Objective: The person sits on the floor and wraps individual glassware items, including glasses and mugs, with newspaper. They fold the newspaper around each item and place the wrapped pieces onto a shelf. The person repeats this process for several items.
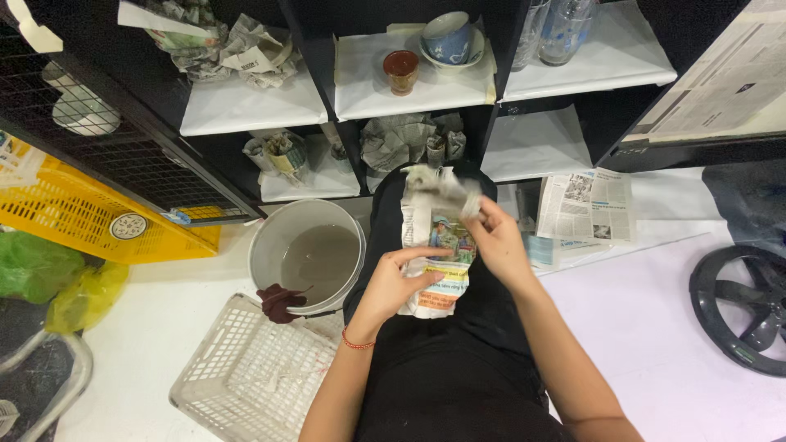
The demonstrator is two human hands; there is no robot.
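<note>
- Head view looks straight down onto a seated person's lap in black clothing, and both hands are busy on a crumpled, colour-printed newspaper bundle (438, 245) resting on the knees.
- Left hand (399, 282), with a thin red thread bracelet (358, 343) at the wrist, is cupped under and around the lower end of the bundle, fingers curled onto the paper, so the lap and this hand together keep it steady.
- Right hand (494, 237) is pinching the upper flap of paper between thumb and fingers, lifted a little above the bundle; the flap is blurred, so whether it is being folded in or peeled back I cannot tell.
- Whatever lies inside the paper is hidden.
- Just left of the knees stands a grey round plastic bucket of murky water (309, 254), with a dark red wet rag (281, 301) draped over its near rim, within easy reach of the left hand.
- Below that sits a white plastic lattice basket (246, 376) on the floor.
- Ahead, a black shelf unit lined with white paper (246, 106) holds a small brown glazed cup (401, 70), a blue-and-white ceramic bowl (449, 39) and more crumpled newspaper lumps (399, 139), all at arm's length.
- Flat spare newspaper sheets (585, 206) lie on the floor beside the right knee, close to the right hand.
</note>
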